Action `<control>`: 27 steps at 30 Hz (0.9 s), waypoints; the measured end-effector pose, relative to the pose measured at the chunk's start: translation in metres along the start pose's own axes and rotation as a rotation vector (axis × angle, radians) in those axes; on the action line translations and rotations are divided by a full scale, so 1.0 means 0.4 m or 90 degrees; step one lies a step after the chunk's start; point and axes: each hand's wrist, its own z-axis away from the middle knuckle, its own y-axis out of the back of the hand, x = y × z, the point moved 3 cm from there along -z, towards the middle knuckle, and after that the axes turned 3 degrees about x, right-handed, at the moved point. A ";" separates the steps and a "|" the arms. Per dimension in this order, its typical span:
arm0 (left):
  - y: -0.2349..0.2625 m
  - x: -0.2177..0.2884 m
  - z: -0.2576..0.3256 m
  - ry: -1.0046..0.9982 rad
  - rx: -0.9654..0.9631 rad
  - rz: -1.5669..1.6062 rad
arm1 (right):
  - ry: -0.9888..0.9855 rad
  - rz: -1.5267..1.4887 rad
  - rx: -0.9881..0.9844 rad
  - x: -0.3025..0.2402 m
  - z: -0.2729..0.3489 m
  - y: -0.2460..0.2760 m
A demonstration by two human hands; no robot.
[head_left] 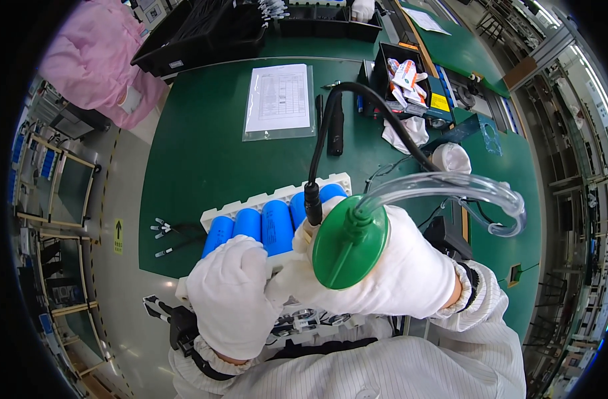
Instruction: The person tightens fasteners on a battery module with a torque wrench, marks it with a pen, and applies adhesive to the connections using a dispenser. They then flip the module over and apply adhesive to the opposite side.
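Big green surface (204, 153) on a pale grey floor (121, 312) with yellow-black tape, metal racks (58, 193) off to the left, more shelving (576, 199) right, bright overhead light.

Glossy blue plastic-sleeved cylindrical cells (264, 226) sit in a matt white plastic tray (277, 194); white knitted cloth gloves cover both hands; the green plastic tool cap (349, 243) looks smooth, its clear tubing (477, 189) shiny

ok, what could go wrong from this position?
1. The black cable and clear hose arc over the green table; they might snag the papers or the parts bin.
2. The green-capped tool hides its tip, so the right hand may misplace it.
3. The left hand steadies the white tray of blue cells; slipping could shift it.
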 end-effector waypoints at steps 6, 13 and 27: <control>0.000 0.000 -0.002 0.004 0.009 0.012 | 0.093 0.134 -0.033 0.000 -0.004 -0.002; -0.001 -0.001 0.001 -0.003 -0.002 -0.015 | 0.066 0.058 -0.020 0.004 0.007 0.007; 0.003 0.003 -0.009 0.037 -0.037 -0.032 | 0.079 0.020 0.105 -0.014 0.029 0.049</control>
